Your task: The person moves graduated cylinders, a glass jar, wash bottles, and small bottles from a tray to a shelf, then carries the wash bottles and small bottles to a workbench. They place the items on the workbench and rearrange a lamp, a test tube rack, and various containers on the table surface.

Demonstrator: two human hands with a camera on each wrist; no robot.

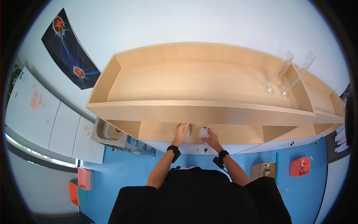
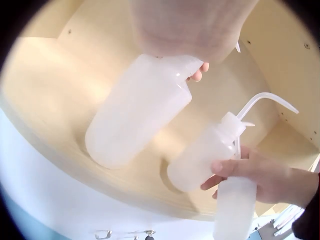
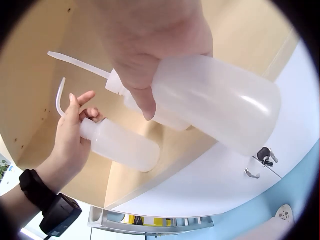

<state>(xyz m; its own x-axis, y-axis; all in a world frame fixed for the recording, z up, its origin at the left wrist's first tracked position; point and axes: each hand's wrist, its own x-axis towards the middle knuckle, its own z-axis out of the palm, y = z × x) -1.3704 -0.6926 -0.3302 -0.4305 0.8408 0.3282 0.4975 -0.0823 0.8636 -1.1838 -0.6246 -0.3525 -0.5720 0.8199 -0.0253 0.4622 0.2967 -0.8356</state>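
My left hand (image 1: pixel 181 132) reaches into the lower compartment of a wooden shelf unit (image 1: pixel 201 110). It grips the neck of a translucent white wash bottle (image 2: pixel 137 112), which tilts with its base on the shelf board. My right hand (image 1: pixel 212 138) is close beside it and grips another wash bottle (image 3: pixel 220 105) with a thin spout. A second bottle (image 3: pixel 160 119) lies pressed against that one, behind it. In the left wrist view the right hand (image 2: pixel 265 175) curls round a bottle with a bent spout (image 2: pixel 202 157).
Two tall glass cylinders (image 1: pixel 285 72) stand on the upper shelf at the right. A steel sink (image 1: pixel 108 132) sits to the left below the shelf. An orange tray (image 1: pixel 300 166) and a small box of jars (image 1: pixel 264 170) lie on the blue surface at the right.
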